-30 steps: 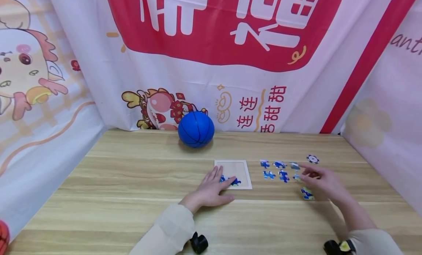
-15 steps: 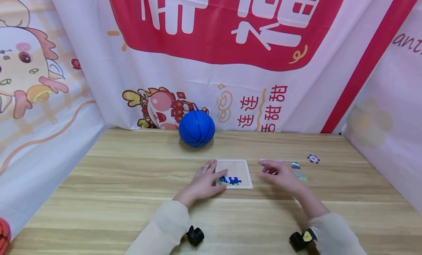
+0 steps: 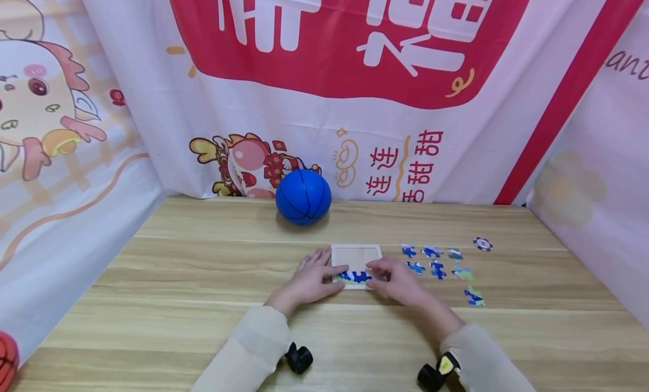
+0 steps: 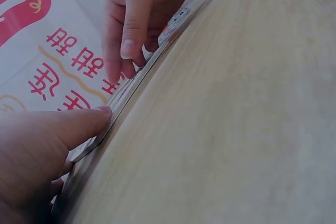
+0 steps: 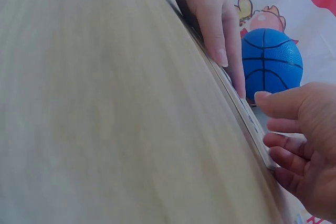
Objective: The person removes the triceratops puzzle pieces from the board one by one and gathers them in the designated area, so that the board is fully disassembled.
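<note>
My left hand (image 3: 306, 284) rests at the left side of the white-rimmed puzzle tray (image 3: 355, 247), fingers fairly straight, with a fingertip by the fitted blue and green puzzle pieces (image 3: 355, 276) along its near edge. The right hand (image 3: 400, 280) is at the tray's near right corner. Its thumb and forefinger are spread apart, and no piece shows between them. In the left wrist view, the right hand (image 4: 144, 14) points down at the tray's edge. The right wrist view shows the left hand (image 5: 210, 14) over the tray; the edge-on angle hides its surface.
Loose puzzle pieces (image 3: 438, 270) lie in rows to the tray's right, with one green-blue piece (image 3: 474, 296) nearer. A poker chip (image 3: 483, 244) is beyond them. Behind the tray stands a blue basketball (image 3: 303, 196). Part of a red ball (image 3: 7, 355) shows at far left.
From beside the loose pieces, my right hand has moved left to the tray's corner, uncovering those pieces. The left hand has slid slightly left and withdrawn its fingers from over the fitted pieces.
</note>
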`<state>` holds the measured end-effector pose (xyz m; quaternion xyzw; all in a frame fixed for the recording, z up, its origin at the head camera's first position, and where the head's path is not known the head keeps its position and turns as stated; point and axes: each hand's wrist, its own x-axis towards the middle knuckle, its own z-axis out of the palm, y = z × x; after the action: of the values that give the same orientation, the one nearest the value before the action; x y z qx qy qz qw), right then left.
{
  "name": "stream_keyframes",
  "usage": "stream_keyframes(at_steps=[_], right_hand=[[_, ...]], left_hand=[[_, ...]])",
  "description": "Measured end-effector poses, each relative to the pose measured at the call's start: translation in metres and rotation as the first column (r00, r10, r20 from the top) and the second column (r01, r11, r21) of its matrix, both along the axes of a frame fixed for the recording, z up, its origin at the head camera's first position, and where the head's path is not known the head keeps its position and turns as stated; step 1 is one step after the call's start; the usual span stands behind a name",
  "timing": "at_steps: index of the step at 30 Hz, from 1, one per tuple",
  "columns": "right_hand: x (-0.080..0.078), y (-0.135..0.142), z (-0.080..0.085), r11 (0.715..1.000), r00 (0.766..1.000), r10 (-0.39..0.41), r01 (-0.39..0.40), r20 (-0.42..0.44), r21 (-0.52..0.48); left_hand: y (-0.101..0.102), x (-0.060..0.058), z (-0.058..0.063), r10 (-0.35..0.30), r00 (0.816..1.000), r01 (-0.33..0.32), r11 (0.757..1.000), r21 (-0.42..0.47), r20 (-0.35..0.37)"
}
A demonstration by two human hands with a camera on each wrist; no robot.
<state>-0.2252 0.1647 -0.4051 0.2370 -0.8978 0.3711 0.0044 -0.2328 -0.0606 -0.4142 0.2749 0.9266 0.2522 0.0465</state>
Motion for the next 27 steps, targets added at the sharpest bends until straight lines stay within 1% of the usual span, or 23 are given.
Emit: stream_keyframes(at_steps=[2,5,10,17,21,27], right_hand=[[0.0,-0.001,-0.003,1.0,1.0,0.001,-0.001,-0.005,0.008],[0.0,-0.002,-0.006,0.999,1.0,-0.017,0.017,-0.001,0.03],[0.001,-0.007,-0.007,0.995,0.998,-0.054,0.055,-0.017,0.084],[0.001,-0.014,-0.004,0.991,0.996,-0.089,0.086,0.022,0.106],[0.001,-0.015,-0.003,0.988,0.995,-0.099,0.095,0.021,0.122],[0.001,-0.016,-0.004,0.988,0.994,-0.108,0.104,0.031,0.111]], left_hand=[[0.0,0.0,0.0,0.0,1.0,0.0,1.0,0.006,0.003],[0.0,0.0,0.0,-0.001,1.0,0.001,1.0,0.011,0.006],[0.0,0.0,-0.001,0.001,1.0,-0.001,1.0,0.01,0.001],[-0.001,0.001,0.0,0.012,1.0,-0.012,1.0,0.008,0.002],[-0.001,0.0,-0.001,0.011,1.0,-0.011,1.0,0.009,0.005],[-0.001,-0.001,-0.001,0.011,1.0,-0.011,1.0,0.011,0.008]])
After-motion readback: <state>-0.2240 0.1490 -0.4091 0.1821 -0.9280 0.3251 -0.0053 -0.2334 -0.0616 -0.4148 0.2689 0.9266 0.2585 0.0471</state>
